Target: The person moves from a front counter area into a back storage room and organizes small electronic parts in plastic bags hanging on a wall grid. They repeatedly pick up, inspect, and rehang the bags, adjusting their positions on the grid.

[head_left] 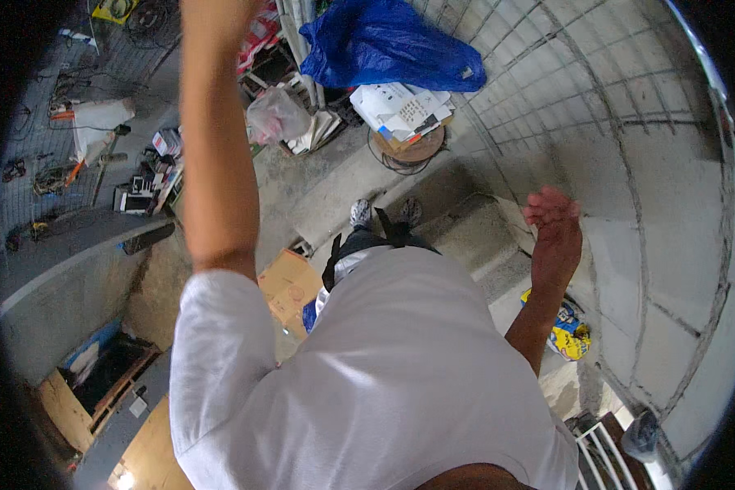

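My left arm stretches up past the top edge of the view, and its hand lies outside the picture, so whatever it holds or touches is hidden. My right hand (554,208) is raised beside the grey block wall (604,180). Its fingers are loosely bent and somewhat apart, with nothing visible in them. Whether it touches the wall I cannot tell. Below that forearm sits a yellow and blue bag (570,333).
Papers (400,108) lie on a round wooden spool (420,149), beneath a blue plastic sheet (388,49). A cardboard box (290,286) is near my feet on a concrete ledge. Tools and cables hang on a dark panel (37,122) at left. White rails (606,457) stand at lower right.
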`<state>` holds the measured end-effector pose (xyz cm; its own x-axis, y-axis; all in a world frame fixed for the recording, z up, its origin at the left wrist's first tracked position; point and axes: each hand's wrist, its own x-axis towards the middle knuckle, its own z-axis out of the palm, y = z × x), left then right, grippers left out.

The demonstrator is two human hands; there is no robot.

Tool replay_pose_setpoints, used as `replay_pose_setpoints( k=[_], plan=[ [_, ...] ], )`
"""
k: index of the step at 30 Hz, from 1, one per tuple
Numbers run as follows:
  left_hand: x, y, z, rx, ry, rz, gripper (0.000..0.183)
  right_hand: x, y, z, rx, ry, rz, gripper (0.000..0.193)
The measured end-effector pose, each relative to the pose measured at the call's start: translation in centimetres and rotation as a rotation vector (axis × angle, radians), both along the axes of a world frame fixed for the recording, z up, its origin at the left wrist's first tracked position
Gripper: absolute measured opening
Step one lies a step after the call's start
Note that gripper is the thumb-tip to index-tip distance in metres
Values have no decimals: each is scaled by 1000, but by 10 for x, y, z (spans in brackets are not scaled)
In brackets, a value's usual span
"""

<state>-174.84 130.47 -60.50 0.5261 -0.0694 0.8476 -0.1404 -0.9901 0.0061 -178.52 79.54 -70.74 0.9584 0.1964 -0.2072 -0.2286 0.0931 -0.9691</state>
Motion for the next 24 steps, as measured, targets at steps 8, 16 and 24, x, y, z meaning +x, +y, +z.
replay_pose_setpoints(
  k=[8, 16, 24],
  plan=[
    [-277, -180, -270, -1512, 905, 514, 35, 67, 16, -2, -28, 10, 175, 55],
    [-89, -124, -174, -1317, 492, 65, 34, 92, 24, 4, 27, -225, 150, 56],
    [54, -36, -121, -1116, 181, -413, 35, 83, 12, -158, 198, -285, -302, 58]
  ],
)
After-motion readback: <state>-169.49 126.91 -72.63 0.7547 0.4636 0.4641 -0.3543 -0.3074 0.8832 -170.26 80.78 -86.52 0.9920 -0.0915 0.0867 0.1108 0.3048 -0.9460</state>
